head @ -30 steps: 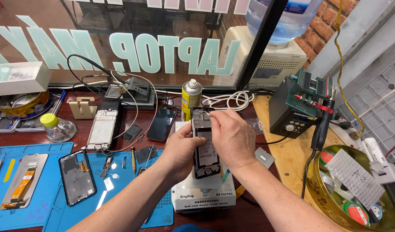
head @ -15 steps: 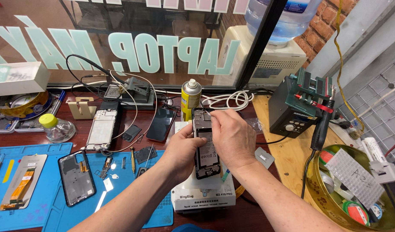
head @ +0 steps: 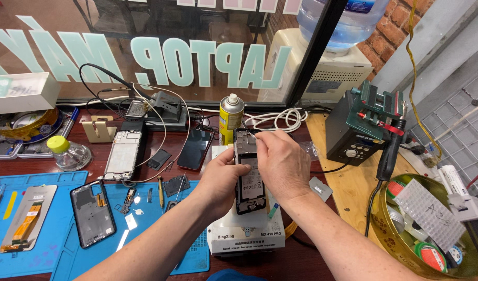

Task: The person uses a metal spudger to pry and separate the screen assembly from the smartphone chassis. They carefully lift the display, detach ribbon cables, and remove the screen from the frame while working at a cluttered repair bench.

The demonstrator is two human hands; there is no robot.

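Note:
An opened phone point(head: 249, 179) with its back off lies on a white heating pad unit point(head: 247, 237) at the middle of the bench. My left hand point(head: 221, 179) grips the phone's left edge. My right hand point(head: 280, 164) rests over its right side, thumb and finger pinched near the top of the board on something too small to tell. A yellow spray can point(head: 231, 117) stands just behind the phone.
A blue work mat point(head: 57, 244) on the left carries a black phone back frame point(head: 92, 212), a screen part with orange flex point(head: 28, 217) and small screws. Behind lie a white phone frame point(head: 123, 154), a dark phone point(head: 196, 148) and cables. A soldering station point(head: 359, 130) and a parts bowl point(head: 426, 229) stand right.

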